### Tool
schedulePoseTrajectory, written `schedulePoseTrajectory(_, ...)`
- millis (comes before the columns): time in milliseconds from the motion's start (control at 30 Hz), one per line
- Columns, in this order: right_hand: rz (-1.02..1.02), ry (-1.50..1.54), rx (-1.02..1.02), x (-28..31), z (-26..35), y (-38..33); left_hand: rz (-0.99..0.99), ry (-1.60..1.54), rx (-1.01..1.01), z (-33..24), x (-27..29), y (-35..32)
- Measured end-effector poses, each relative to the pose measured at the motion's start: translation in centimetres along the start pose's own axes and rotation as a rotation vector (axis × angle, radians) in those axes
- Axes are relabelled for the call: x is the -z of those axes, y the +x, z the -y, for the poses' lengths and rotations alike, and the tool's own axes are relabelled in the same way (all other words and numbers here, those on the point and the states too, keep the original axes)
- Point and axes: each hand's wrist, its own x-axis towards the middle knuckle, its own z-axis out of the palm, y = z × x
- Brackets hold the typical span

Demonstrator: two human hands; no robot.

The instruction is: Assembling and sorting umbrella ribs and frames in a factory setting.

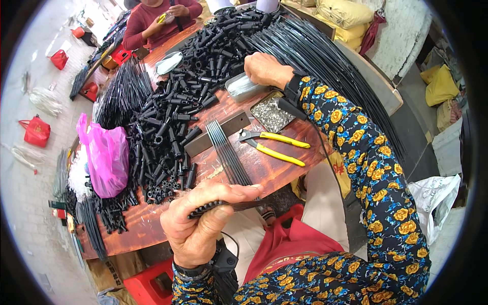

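My left hand (195, 221) is closed around a bundle of thin black rods (206, 207), held in front of the table's near edge. The thumb and forefinger press along the bundle, whose thick ends stick out at the left. My right hand (267, 70) is at the far side of a clear plastic box (245, 89), its fingers curled and their tips hidden. Several more thin dark rods (223, 148) lie side by side across a flat metal bar (201, 144). Yellow-handled pliers (277, 138) rest beside them, jaws toward the rods. A tray of small metal pieces (274, 113) sits by my right wrist.
Black plastic tubes (170, 114) are heaped across the wooden table (145, 223). Long black rods (330, 66) lie along its far right side. A pink plastic bag (104, 160) stands at the left. Across the table, a person in a red top (137, 25) handles something yellow.
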Motion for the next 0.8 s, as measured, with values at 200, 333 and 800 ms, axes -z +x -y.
schedulePoseTrajectory(200,-0.219,-0.001,0.115,-1.8,-1.0,0.2,-0.057,-0.008,0.035,0.2,0.0,0.5)
schedulePoseTrajectory(333,-0.212,0.038,0.089,-1.4,-0.8,-0.1,-0.094,-0.113,0.062,0.0,0.1,0.7)
schedulePoseTrajectory(800,0.023,1.026,0.040,12.0,7.8,-12.6,-0.146,-0.178,0.111,0.6,-0.8,1.2)
